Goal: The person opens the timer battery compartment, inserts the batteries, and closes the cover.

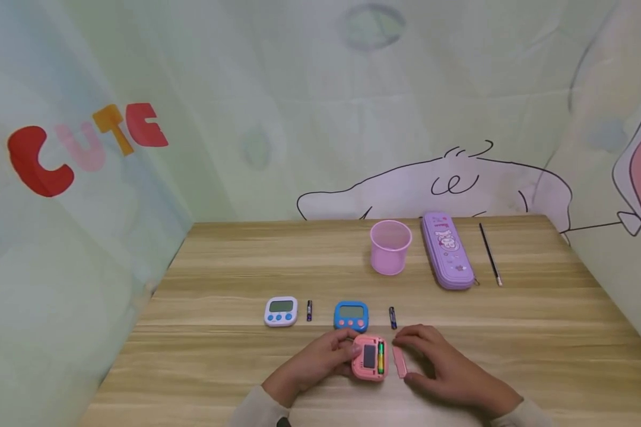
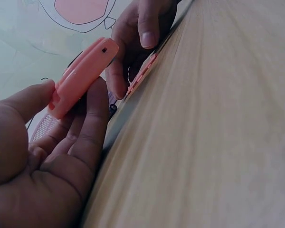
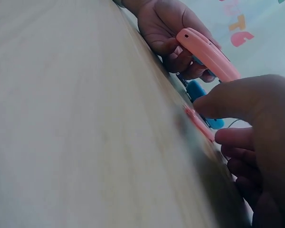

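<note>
In the head view my left hand (image 1: 328, 356) grips a pink digital timer (image 1: 364, 370), its back turned up. A green-and-gold battery (image 1: 381, 357) lies in the timer's open slot. Beside it, my right hand (image 1: 446, 367) has thumb and finger at the two ends of a small pink battery cover (image 1: 400, 362), pinching it at or just above the table. The right wrist view shows the cover (image 3: 199, 124) between thumb and finger, low over the wood. In the left wrist view the timer (image 2: 83, 78) is held on edge, tilted, off the table.
A blue timer (image 1: 351, 315) lies just beyond the left hand, a white timer (image 1: 281, 312) farther left. Two dark batteries (image 1: 309, 311) lie apart near them. Toward the back stand a pink cup (image 1: 390, 249), a purple pencil case (image 1: 448, 252) and a black pencil (image 1: 490, 255).
</note>
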The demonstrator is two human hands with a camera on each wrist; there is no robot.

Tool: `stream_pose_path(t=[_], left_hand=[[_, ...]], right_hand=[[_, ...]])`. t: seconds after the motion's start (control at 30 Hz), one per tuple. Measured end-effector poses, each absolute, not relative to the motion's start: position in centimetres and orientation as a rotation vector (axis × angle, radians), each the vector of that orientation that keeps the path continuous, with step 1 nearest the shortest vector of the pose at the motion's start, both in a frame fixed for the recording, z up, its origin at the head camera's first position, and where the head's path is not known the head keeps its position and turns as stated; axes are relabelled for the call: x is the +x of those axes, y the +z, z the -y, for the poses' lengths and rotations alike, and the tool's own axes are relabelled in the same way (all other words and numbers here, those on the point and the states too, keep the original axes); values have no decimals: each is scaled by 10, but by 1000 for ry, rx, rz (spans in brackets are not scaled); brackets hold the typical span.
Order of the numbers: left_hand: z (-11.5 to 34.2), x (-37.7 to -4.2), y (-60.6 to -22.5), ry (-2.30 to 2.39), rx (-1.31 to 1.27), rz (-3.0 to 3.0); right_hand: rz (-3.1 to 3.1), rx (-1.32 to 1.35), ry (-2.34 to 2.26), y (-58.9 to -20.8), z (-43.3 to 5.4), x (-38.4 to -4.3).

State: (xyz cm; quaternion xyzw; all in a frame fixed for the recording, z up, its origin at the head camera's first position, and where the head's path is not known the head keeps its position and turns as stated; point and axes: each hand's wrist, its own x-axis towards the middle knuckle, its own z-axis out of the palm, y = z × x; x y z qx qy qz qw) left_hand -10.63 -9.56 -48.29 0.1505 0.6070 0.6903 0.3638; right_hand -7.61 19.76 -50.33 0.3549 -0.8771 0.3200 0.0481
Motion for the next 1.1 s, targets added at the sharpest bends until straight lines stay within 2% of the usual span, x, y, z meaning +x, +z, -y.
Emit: stream_pose_path(t=[1.1], left_hand=[[96, -107, -485, 1787, 409, -1515]], right_hand=[[2807, 969, 1018, -500, -192, -78]])
